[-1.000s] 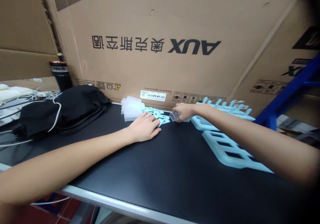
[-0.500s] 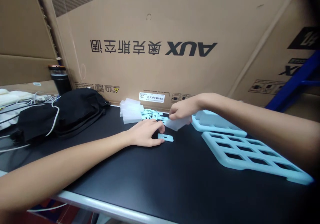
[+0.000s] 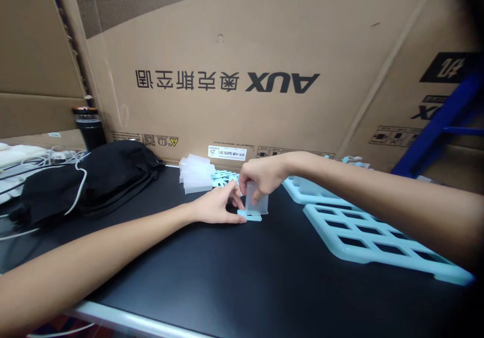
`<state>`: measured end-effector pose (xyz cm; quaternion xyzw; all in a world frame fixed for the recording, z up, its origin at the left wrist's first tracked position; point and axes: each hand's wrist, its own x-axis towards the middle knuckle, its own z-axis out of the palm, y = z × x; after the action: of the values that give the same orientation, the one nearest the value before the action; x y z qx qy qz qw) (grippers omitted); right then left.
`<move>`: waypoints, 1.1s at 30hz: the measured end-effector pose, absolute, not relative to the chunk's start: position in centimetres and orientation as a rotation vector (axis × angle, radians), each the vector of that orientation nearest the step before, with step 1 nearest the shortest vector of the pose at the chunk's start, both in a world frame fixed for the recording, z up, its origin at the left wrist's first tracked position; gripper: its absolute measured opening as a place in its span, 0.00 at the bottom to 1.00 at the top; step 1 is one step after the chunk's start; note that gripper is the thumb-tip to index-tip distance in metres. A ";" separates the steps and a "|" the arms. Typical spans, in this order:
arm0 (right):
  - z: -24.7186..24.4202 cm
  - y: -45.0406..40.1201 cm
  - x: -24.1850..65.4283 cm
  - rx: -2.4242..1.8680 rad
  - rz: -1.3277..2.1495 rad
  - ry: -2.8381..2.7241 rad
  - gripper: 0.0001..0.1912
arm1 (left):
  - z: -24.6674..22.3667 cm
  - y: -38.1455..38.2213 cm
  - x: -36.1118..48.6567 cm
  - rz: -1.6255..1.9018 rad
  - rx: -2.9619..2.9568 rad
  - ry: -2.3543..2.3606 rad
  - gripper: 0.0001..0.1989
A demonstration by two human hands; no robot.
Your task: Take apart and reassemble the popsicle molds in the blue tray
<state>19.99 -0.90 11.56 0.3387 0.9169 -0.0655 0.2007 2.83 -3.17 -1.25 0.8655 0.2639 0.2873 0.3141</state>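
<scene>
Thumb and fingers of my left hand (image 3: 217, 204) are closed on the left end of a small light-blue plastic plate (image 3: 254, 217), which lies on the black table. My right hand (image 3: 262, 174) grips a translucent white plastic box (image 3: 255, 202) from above. The box stands upright over the blue plate, its lower edge at or just behind it; I cannot tell whether it sits in the plate. Behind my left hand is a pile of similar blue plates (image 3: 223, 177). Several more translucent boxes (image 3: 198, 182) lie beside that pile.
On the right lies a light-blue grid frame (image 3: 340, 250), with a second blue frame (image 3: 298, 194) behind it. A black bag (image 3: 113, 177), white cables and a dark tumbler (image 3: 91, 131) stand left. A large cardboard box (image 3: 212, 36) walls off the back.
My right hand has moved left and turned the translucent box upright, bringing it over the blue plate. My left hand has closed onto the plate's end. The view has tilted slightly.
</scene>
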 end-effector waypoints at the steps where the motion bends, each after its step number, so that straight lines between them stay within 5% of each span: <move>1: 11.5 -0.9 20.2 0.938 -0.210 2.590 0.20 | -1.3 -3.1 2.8 0.761 2.272 0.696 0.25; 7: 9.5 -1.4 21.3 0.845 -0.442 2.805 0.14 | -1.6 -2.6 2.8 0.800 2.266 0.753 0.32; 13: 6.5 -2.4 22.6 0.900 -0.721 3.040 0.14 | -1.7 -2.4 2.8 0.775 2.271 0.754 0.27; 23: 6.1 -3.1 21.9 1.081 -0.668 3.021 0.18 | -1.5 -2.6 3.0 0.778 2.282 0.757 0.25; 28: 7.7 -1.5 22.8 1.169 -1.044 2.867 0.25 | -1.3 -2.8 3.0 0.810 2.136 0.766 0.25; 30: 7.9 0.3 23.1 1.266 -0.996 2.970 0.29 | -1.0 -2.8 2.9 0.889 2.046 0.723 0.24; 33: 7.1 3.2 23.4 1.265 -0.635 3.102 0.20 | -0.2 -2.9 2.8 1.090 1.902 0.645 0.22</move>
<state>23.42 3.18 7.15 0.3676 0.9016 -0.1845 -0.1338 2.82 -2.86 -0.21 0.7571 0.2567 0.4341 0.4153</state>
